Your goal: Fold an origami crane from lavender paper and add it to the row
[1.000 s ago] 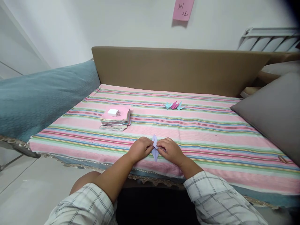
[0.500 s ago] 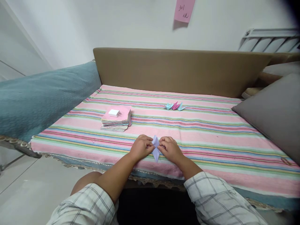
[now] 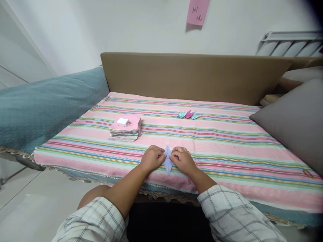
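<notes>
Head view: a lilac folded paper, slim points at 12 and 6 o'clock, sits between the left hand and right hand, curled fingertips pinching its 9 and 3 o'clock edges. Striped cloth lies beneath, 3 angular paper shapes at 1 o'clock.

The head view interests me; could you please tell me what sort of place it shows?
Probably a living room or bedroom in a home, judging by the striped cover, the brown backrest behind it and the grey cushion at the right.
</notes>
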A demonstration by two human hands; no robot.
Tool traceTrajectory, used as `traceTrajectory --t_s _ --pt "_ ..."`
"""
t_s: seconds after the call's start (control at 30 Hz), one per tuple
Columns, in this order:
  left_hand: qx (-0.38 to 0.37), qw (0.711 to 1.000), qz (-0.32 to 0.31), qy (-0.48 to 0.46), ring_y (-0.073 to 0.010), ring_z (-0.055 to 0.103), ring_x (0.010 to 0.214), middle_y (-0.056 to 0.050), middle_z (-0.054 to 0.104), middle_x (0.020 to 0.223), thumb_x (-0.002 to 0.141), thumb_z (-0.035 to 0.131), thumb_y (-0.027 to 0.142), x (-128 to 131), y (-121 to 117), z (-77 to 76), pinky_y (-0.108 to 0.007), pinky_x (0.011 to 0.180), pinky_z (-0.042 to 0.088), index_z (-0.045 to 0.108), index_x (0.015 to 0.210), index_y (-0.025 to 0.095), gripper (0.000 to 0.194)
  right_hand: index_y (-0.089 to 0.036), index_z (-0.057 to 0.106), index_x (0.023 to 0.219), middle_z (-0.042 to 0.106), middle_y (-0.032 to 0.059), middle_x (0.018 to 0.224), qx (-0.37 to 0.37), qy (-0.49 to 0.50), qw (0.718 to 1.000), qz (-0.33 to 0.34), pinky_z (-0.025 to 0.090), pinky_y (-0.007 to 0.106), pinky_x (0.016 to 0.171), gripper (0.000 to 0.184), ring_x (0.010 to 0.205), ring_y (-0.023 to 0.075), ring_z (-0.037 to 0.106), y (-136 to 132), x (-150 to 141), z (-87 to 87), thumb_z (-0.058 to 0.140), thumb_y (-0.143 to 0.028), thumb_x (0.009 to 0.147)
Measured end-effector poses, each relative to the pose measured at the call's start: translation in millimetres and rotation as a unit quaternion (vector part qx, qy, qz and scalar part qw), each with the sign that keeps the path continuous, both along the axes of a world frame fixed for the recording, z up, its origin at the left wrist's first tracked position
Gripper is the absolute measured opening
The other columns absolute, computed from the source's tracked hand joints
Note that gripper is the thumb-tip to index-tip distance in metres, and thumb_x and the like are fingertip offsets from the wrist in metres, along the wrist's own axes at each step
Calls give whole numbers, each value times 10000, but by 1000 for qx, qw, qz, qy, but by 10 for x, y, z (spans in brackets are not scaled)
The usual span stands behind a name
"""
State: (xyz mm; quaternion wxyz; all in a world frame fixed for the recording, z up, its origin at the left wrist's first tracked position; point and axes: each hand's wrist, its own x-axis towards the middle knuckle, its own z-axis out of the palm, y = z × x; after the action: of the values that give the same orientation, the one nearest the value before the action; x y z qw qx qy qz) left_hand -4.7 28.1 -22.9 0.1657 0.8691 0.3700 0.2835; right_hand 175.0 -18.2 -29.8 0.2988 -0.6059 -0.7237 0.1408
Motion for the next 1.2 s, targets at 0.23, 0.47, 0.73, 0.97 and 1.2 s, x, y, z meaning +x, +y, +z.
traceTrajectory --t_s 0.23,0.47,0.73,0.97,1.2 --pt "-16 999 50 -12 -184 606 844 -9 707 808 722 643 216 56 -12 -10 -311 786 445 641 537 206 186 -231 655 646 624 7 937 -3 3 999 -44 335 314 809 248 927 180 508 -17 -53 3 521 -326 832" --pt "-24 996 80 -9 -179 613 835 -2 705 781 685 674 207 99 -43 8 -322 827 436 644 512 215 176 -235 651 639 619 10 936 13 8 994 -111 328 322 797 184 933 194 502 -36 -139 -32 581 -330 780" --pt "-15 991 130 13 -225 567 973 -27 687 997 661 688 252 91 -69 16 -358 878 425 649 510 210 161 -220 610 600 603 9 901 25 -9 992 -126 319 303 758 195 904 184 491 -31 -158 -45 592 -324 765" --pt "-19 991 129 20 -241 554 995 -30 679 1021 673 669 257 99 -63 14 -385 886 419 642 513 207 169 -218 582 599 590 12 896 30 -32 990 -132 316 313 744 187 885 191 479 -39 -174 -35 599 -314 758" --pt "-18 991 130 30 -247 542 1020 -32 673 999 676 657 250 113 -79 8 -397 898 408 588 517 199 180 -216 568 591 587 20 892 33 -34 990 -132 318 314 739 196 891 196 482 -33 -170 -41 602 -320 753"
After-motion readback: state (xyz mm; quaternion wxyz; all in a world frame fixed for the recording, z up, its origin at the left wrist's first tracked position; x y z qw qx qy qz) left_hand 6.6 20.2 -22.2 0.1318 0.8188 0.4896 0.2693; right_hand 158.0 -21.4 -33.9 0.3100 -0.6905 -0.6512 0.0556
